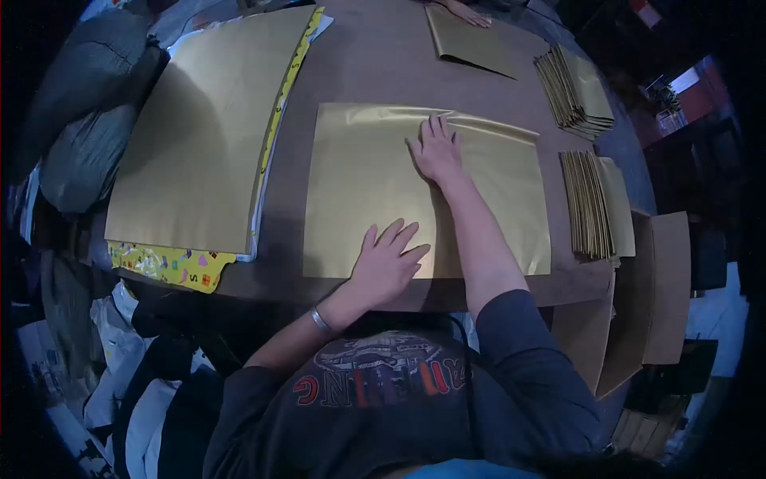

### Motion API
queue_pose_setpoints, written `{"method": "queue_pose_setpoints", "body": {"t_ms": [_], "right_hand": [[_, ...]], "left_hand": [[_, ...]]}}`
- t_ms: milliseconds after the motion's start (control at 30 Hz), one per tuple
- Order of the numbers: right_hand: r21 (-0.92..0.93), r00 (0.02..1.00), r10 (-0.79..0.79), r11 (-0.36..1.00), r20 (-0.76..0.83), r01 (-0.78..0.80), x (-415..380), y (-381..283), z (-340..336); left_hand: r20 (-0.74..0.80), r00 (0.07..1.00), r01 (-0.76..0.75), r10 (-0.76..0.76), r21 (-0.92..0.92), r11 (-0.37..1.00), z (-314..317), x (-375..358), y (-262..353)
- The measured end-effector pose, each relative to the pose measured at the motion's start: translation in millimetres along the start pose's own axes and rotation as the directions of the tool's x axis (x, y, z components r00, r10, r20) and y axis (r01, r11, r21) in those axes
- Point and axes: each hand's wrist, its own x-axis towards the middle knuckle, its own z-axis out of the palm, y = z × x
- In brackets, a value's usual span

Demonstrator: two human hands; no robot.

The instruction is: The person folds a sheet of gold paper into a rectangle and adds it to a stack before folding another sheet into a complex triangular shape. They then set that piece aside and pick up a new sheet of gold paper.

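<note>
Brown tabletop, room edges lost in dark. Co-worker's hand cut off at top of view, on folded gold sheet. Under large sheet stack at left, yellow printed packaging mostly hidden. Open carton at right, inside hard to make out. Gold paper sheet on tabletop before person, long axis running left to right, far edge rumpled. Right hand spread on sheet near far edge. Left hand spread over near edge; palm contact unclear. Folded gold stacks beyond right end.
</note>
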Motion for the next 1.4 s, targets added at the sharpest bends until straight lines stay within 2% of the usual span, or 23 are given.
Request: {"method": "queue_pose_setpoints", "body": {"t_ms": [33, 100, 200, 233, 300, 433, 467, 500, 533, 600, 700, 733, 800, 833, 867, 900, 1000, 1067, 1133, 1200, 1267, 1333, 1400], "right_hand": [[0.004, 1.0, 0.0, 1.0, -0.004, 0.001, 6.4, -12.9, 5.2], [0.084, 0.991, -0.133, 0.987, -0.017, 0.134, 18.1, -41.5, 15.3], [0.142, 0.983, -0.176, 0.976, 0.052, 0.167, 33.6, -84.5, 12.4], [0.069, 0.976, -0.213, 0.975, 0.052, 0.21, 39.8, -95.4, 13.2], [0.128, 0.963, -0.253, 0.962, 0.097, 0.24, 47.7, -113.5, 14.0], [0.128, 0.941, -0.335, 0.936, 0.047, 0.327, 48.8, -120.6, 16.9], [0.11, 0.945, -0.323, 0.942, 0.047, 0.316, 47.3, -114.0, 17.4], [0.09, 0.95, -0.308, 0.949, 0.047, 0.303, 44.3, -105.2, 15.1], [0.119, 0.954, -0.296, 0.95, 0.046, 0.289, 42.2, -92.6, 10.8], [0.062, 0.97, -0.215, 0.976, 0.116, 0.209, 36.9, -59.9, -3.3], [0.037, 0.992, -0.048, 0.998, 0.113, 0.044, 28.3, 0.1, -17.2], [0.019, 0.998, -0.003, 1.0, 0.068, 0.002, 27.2, 20.9, -13.8], [-0.048, 0.992, 0.1, 0.994, 0.071, -0.096, 21.1, 66.1, -18.0], [-0.003, 0.991, 0.131, 0.991, 0.036, -0.131, 19.0, 86.5, -18.3], [-0.066, 0.984, 0.177, 0.982, 0.029, -0.174, 17.4, 106.9, -19.6], [-0.127, 0.975, 0.221, 0.968, 0.021, -0.217, 14.5, 123.9, -22.2], [-0.112, 0.949, 0.315, 0.943, -0.006, -0.314, 9.4, 169.0, -25.6], [-0.072, 0.943, 0.33, 0.941, -0.037, -0.332, 8.3, 182.6, -23.8], [-0.163, 0.926, 0.378, 0.912, -0.027, -0.377, 6.9, 184.1, -29.4], [-0.157, 0.923, 0.381, 0.91, -0.055, -0.385, 4.0, 186.3, -25.3], [-0.114, 0.942, 0.318, 0.938, -0.104, -0.329, 1.0, 184.7, -24.2], [-0.118, 0.948, 0.283, 0.947, -0.143, -0.3, -7.1, 182.9, -18.8], [-0.063, 0.968, 0.176, 0.98, -0.18, -0.19, -20.8, 174.5, -21.1]], "left_hand": [[0.003, 1.0, -0.004, 0.004, -0.004, 1.0, 0.2, 0.8, -0.6], [0.067, 0.998, -0.001, 0.001, 0.006, 1.0, -2.7, 2.2, -0.9], [0.123, 0.992, -0.012, 0.002, 0.082, 0.997, -0.9, 2.4, -3.3], [0.158, 0.987, -0.013, 0.012, 0.006, 1.0, -6.1, 3.8, -3.1], [0.165, 0.986, -0.014, 0.015, -0.004, 1.0, -8.2, 4.9, -4.9], [0.223, 0.975, 0.012, -0.008, -0.019, 1.0, -9.8, 6.2, -5.5], [0.219, 0.976, 0.024, -0.02, -0.016, 1.0, -8.1, 6.0, -4.2], [0.128, 0.992, 0.003, 0.0, -0.016, 1.0, -7.1, 4.8, -3.9], [0.132, 0.991, -0.008, 0.011, -0.025, 1.0, -6.0, 4.7, -3.2], [0.102, 0.995, 0.011, -0.01, -0.013, 1.0, -5.3, 6.2, -0.3], [0.085, 0.996, 0.021, -0.02, -0.015, 1.0, -6.1, 7.1, 1.2], [0.056, 0.998, 0.011, -0.009, -0.028, 1.0, -4.8, 6.8, 0.6], [0.057, 0.998, 0.0, 0.001, -0.016, 1.0, -3.0, 7.2, 1.0], [0.055, 0.998, 0.005, -0.006, 0.001, 1.0, -2.4, 7.1, 0.8], [0.14, 0.99, 0.036, -0.032, -0.024, 0.999, 1.1, 6.5, -0.5], [0.142, 0.99, 0.028, -0.025, -0.022, 0.999, 0.7, 6.7, -0.3], [0.142, 0.99, 0.029, -0.028, -0.001, 1.0, -2.1, 7.2, 1.4], [0.163, 0.986, 0.025, -0.025, 0.0, 1.0, -7.0, 10.4, 2.0], [0.188, 0.982, 0.023, -0.021, -0.004, 1.0, -6.8, 14.1, -1.6], [0.224, 0.974, -0.017, 0.021, -0.021, 1.0, -2.1, 24.2, -10.1], [0.271, 0.962, -0.032, 0.037, -0.026, 0.999, -2.2, 36.2, -13.6], [0.21, 0.971, -0.107, 0.115, -0.052, 0.993, 2.3, 48.8, -17.4], [0.26, 0.957, -0.121, 0.129, -0.047, 0.992, 9.4, 70.4, -23.5]]}}
